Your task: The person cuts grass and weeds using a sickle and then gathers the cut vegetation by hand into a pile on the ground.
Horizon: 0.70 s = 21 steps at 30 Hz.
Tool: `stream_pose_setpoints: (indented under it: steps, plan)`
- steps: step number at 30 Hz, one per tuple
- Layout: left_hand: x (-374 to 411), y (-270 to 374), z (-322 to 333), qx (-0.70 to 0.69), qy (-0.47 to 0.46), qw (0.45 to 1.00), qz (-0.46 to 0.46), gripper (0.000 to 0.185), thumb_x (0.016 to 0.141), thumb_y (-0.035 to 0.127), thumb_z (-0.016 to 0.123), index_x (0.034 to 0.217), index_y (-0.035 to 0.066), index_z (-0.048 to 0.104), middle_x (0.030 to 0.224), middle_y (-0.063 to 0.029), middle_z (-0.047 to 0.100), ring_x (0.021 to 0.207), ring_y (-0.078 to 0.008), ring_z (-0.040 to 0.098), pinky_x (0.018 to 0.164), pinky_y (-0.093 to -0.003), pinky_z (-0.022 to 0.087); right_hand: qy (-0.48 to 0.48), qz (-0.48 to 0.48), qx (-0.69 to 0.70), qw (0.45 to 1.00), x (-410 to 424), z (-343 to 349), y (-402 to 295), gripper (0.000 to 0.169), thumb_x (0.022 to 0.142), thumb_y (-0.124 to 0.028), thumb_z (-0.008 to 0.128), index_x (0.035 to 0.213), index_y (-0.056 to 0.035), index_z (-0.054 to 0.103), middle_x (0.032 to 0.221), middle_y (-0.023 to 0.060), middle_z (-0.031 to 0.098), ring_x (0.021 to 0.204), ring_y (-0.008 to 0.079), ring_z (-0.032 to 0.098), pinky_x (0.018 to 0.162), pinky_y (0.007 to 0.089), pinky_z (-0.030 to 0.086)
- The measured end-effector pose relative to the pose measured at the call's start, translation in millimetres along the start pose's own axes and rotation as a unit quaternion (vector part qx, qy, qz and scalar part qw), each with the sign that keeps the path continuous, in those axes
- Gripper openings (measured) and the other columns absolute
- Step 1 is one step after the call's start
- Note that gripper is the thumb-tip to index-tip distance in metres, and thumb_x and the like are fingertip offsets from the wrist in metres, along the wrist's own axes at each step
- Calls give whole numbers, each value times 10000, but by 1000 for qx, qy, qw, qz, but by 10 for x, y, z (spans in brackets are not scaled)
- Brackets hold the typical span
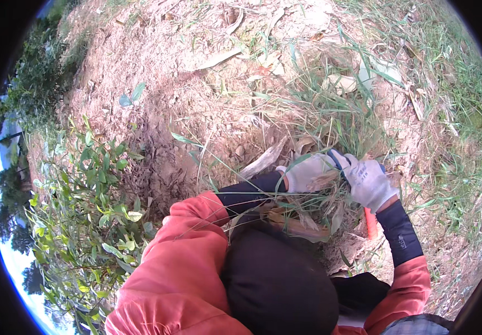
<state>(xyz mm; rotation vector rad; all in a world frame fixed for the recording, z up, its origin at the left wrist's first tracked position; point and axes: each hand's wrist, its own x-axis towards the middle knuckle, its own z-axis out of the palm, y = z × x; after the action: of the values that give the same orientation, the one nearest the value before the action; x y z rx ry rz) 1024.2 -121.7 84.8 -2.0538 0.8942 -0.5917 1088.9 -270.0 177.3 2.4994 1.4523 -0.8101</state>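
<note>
My left hand [312, 172], in a pale work glove, is closed around a bunch of cut or loose grass and dry leaves [308, 213] that hangs toward my knees. Close against it on the right is my right hand [366, 178], in a matching glove with printing on its back. Its fingers are closed on a tool with an orange-red handle [371, 224], which sticks out below the hand; the tool's working end is hidden. Dark blue parts show at the fingers of both hands. A clump of green grass [350, 125] stands just beyond them.
A leafy green bush [98, 180] grows at the left. Dry husks or leaves [264, 161] lie on reddish soil [140, 75] ahead. More grass [459, 83] covers the ground at the right. My dark-clad knee [283, 280] is close below the hands.
</note>
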Motion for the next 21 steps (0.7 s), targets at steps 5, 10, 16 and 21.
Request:
stream_pose_setpoints:
  steps: [5, 10, 16, 21]
  plan:
    - [-405, -648, 269, -844, 57, 383, -370, 285, 770, 102, 572, 1021, -12, 502, 930, -93, 563, 866, -160, 550, 729, -256, 443, 45, 170, -171, 970, -242, -58, 436, 441, 707, -89, 471, 1148, -67, 452, 960, 121, 550, 766, 254, 569, 696, 350, 435]
    - [-1334, -950, 766, -732, 41, 328, -595, 434, 749, 126, 639, 1119, -28, 474, 1028, -98, 552, 908, -139, 539, 775, -233, 433, 173, 415, -194, 872, -1012, -22, 1759, 402, 758, -80, 451, 1154, -13, 447, 1048, 166, 543, 931, 286, 539, 803, 345, 418]
    - [-1592, -666, 731, -529, -251, 678, -443, 1128, 491, 540, 731, 1328, 56, 151, 1299, -217, 283, 1216, -377, 243, 1008, -434, 199, 176, 541, -208, 796, -1789, -167, 2226, 573, 667, -141, 646, 1176, -2, 424, 1073, 176, 531, 990, 295, 511, 843, 348, 403]
    - [-1189, -457, 1294, -476, -237, 753, -387, 1133, 456, 426, 765, 1357, 210, 113, 1393, -137, 119, 1265, -360, 142, 1000, -442, 216, 155, 529, -158, 820, -1526, 82, 1923, 572, 668, -111, 615, 1189, -3, 408, 1066, 181, 523, 997, 310, 495, 856, 357, 393]
